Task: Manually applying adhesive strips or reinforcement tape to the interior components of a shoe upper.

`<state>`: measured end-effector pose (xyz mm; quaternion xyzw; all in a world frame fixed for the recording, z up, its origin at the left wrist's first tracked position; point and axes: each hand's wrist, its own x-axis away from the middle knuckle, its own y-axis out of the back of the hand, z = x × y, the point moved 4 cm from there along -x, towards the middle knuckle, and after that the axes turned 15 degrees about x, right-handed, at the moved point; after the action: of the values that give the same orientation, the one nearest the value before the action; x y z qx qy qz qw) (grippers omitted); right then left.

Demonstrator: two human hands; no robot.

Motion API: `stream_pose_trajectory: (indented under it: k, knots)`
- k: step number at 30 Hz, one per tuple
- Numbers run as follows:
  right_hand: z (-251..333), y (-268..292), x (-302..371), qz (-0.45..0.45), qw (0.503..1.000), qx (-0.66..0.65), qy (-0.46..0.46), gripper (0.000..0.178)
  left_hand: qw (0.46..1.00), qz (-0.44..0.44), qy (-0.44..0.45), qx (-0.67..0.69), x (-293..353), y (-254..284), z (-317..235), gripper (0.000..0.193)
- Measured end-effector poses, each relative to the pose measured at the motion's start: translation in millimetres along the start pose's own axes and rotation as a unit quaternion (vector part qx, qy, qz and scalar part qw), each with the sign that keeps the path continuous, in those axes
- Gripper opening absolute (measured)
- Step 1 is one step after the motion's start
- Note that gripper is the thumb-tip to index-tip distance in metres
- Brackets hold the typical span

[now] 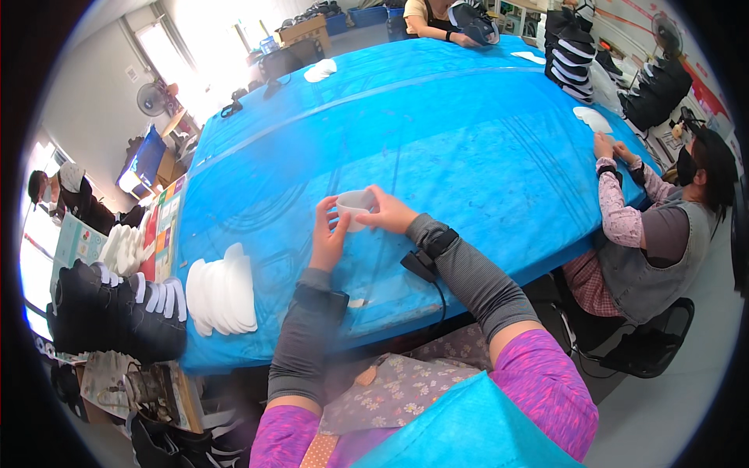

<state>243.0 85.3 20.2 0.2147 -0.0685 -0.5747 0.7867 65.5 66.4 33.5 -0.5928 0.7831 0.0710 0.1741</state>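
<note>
Over the middle of the blue-covered table (468, 179), both of my hands hold a thin white sheet piece (356, 203) curled into a short cup-like ring. My left hand (328, 238) grips its left side between thumb and fingers. On its right side, my right hand (390, 212) pinches the rim, thumb toward me. The piece's exact kind is not clear. To the left of my left forearm lies a fanned stack of white insole-shaped pieces (222, 292). Beside that stack, several black shoe uppers (117, 312) with white edges stand packed together at the table's left corner.
A black object with a cable (419, 265) lies by my right forearm. At the right sits a co-worker (655, 226), hands near white pieces (593, 119). Another person (437, 19) handles a shoe at the far edge. Stacked black uppers (569, 58) stand far right.
</note>
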Motion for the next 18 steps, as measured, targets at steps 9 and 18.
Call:
stream_pose_trajectory:
  k: [9, 18]
  knots:
    - [1.3, 1.3, 2.1, -0.005, 1.0, 0.007, -0.01, 0.081, 1.0, 0.007, 0.011, -0.002, -0.2, -0.9, 1.9, 0.05]
    - [5.3, 0.9, 2.1, 0.001, 1.0, 0.012, -0.013, 0.08, 1.0, 0.007, 0.016, -0.009, 0.7, 0.1, -1.3, 0.052]
